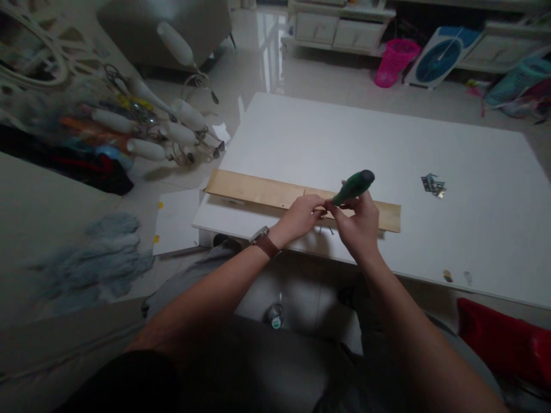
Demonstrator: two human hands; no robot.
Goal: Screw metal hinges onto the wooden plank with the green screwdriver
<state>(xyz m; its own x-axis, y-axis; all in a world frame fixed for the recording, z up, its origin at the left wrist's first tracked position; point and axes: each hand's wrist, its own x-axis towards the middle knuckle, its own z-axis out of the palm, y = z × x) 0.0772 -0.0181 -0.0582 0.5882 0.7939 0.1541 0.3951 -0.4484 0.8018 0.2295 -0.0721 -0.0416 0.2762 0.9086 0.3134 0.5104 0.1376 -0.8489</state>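
A long wooden board point(253, 187) lies across the near side of a white tabletop point(344, 135). My right hand point(359, 221) is closed round a green screwdriver point(353, 187) with a dark handle end, tilted up over the board. My left hand point(303, 215) rests at the board with its fingertips pinched together beside the screwdriver's lower end. Whatever sits between those fingertips is too small to make out. Just below the hands, a couple of screws point(331, 230) lie on the tabletop by the board's near edge.
Small metal brackets point(434, 186) lie in a pile on the tabletop to the right. Two little items point(447, 276) sit near its front edge. On the floor at left are lamp parts point(185, 132), a white panel point(176, 221) and grey cloth point(114, 246); a red cloth point(495, 332) is at lower right.
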